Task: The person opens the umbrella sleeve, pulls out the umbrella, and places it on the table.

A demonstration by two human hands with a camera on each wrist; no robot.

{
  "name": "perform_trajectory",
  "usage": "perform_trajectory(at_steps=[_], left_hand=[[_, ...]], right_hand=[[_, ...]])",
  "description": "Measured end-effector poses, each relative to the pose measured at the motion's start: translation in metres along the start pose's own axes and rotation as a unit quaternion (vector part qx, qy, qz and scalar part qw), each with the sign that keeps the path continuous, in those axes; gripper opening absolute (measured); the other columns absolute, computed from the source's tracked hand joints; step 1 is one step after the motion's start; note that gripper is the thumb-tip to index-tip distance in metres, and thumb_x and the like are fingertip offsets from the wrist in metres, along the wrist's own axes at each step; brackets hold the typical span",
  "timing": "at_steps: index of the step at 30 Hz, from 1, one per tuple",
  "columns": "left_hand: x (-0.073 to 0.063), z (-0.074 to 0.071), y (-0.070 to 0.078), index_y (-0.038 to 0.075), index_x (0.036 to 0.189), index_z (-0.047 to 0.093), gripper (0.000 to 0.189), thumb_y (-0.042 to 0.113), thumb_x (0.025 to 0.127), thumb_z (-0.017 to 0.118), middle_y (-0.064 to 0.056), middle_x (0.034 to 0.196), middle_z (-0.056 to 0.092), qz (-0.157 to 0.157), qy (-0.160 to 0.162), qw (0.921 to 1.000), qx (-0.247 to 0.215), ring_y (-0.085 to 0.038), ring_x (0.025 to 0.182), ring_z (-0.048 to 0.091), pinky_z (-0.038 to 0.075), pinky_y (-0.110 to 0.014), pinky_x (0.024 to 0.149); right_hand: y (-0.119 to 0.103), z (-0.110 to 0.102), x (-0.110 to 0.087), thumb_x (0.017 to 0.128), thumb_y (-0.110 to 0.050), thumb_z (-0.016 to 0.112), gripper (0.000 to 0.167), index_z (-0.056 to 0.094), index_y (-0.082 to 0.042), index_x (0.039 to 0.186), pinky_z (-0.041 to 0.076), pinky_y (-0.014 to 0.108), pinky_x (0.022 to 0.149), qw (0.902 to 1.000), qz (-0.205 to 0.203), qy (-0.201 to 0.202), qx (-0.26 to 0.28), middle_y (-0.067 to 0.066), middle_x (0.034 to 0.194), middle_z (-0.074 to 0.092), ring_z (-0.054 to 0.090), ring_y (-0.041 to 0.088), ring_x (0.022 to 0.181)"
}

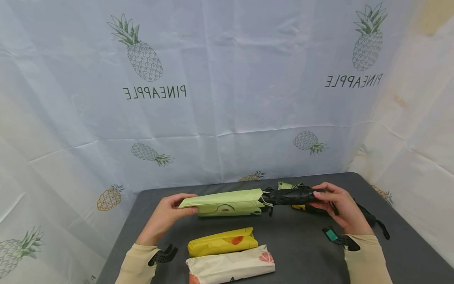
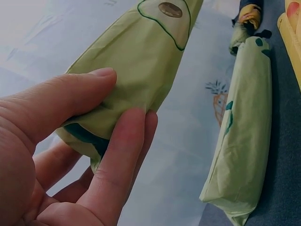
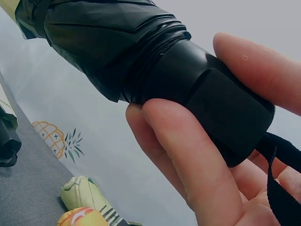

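Observation:
A black folded umbrella (image 1: 292,196) is held level above the dark table, its far part inside a light green avocado-print sleeve (image 1: 230,198). My left hand (image 1: 166,217) pinches the sleeve's end, thumb on top and fingers beneath. On the other side my right hand (image 1: 342,207) grips the black handle (image 3: 230,113) between thumb and fingers, and a wrist strap (image 3: 277,179) hangs from it. The sleeve's drawstring mouth surrounds the umbrella's folded cloth. Beneath it, a second green sleeve (image 2: 242,127) lies on the table, seen in the left wrist view.
A yellow sleeve (image 1: 223,242) and a white fruit-print sleeve (image 1: 232,266) lie side by side near the front. More folded umbrellas (image 1: 367,215) lie behind my right hand, partly hidden. A pineapple-print curtain (image 1: 227,98) stands behind the grey table (image 1: 301,240).

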State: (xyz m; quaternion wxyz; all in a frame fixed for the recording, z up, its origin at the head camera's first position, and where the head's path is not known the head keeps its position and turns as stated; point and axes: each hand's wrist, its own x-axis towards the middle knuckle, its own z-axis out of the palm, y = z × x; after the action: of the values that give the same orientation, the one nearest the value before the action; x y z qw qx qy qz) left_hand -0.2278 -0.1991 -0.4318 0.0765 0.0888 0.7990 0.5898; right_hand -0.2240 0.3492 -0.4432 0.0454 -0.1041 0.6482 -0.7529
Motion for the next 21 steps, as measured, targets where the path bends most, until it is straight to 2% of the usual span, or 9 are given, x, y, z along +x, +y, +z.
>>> perform_trajectory(at_steps=[5,11,16,21], left_hand=[[-0.001,-0.001,0.000,0.024,0.138,0.074,0.055,0.034,0.087,0.093,-0.005,0.137,0.073,-0.002,-0.001,1.0000,-0.002,-0.028,0.117,0.070,0.057,-0.051,0.102],[0.000,0.000,-0.001,0.022,0.138,0.074,0.055,0.032,0.087,0.093,-0.007,0.136,0.073,-0.003,-0.005,1.0000,-0.004,-0.028,0.116,0.070,0.057,-0.052,0.101],[0.001,0.001,-0.004,0.021,0.139,0.074,0.054,0.032,0.089,0.092,-0.007,0.135,0.074,-0.005,-0.015,0.9999,-0.003,-0.028,0.115,0.070,0.058,-0.050,0.099],[-0.001,-0.001,-0.012,0.020,0.139,0.074,0.055,0.034,0.088,0.092,-0.007,0.135,0.074,-0.015,-0.010,0.9998,-0.007,-0.026,0.116,0.071,0.059,-0.049,0.100]], right_hand=[[-0.002,-0.002,-0.004,0.113,-0.005,0.054,0.028,0.077,-0.018,0.124,0.065,0.029,0.090,0.9999,0.006,-0.006,0.013,-0.002,0.119,0.066,0.080,0.015,0.104],[-0.002,-0.010,-0.017,0.113,-0.002,0.051,0.029,0.076,-0.014,0.124,0.065,0.029,0.092,0.9997,0.006,-0.016,0.015,-0.003,0.120,0.065,0.079,0.015,0.108],[-0.004,-0.029,-0.030,0.114,-0.001,0.049,0.031,0.075,-0.014,0.126,0.065,0.026,0.089,0.9996,0.011,-0.018,0.019,-0.004,0.121,0.066,0.079,0.015,0.109],[-0.003,-0.055,-0.049,0.114,-0.002,0.049,0.033,0.077,-0.017,0.123,0.065,0.030,0.093,0.9991,0.041,0.011,0.008,-0.003,0.106,0.065,0.079,0.014,0.101]])
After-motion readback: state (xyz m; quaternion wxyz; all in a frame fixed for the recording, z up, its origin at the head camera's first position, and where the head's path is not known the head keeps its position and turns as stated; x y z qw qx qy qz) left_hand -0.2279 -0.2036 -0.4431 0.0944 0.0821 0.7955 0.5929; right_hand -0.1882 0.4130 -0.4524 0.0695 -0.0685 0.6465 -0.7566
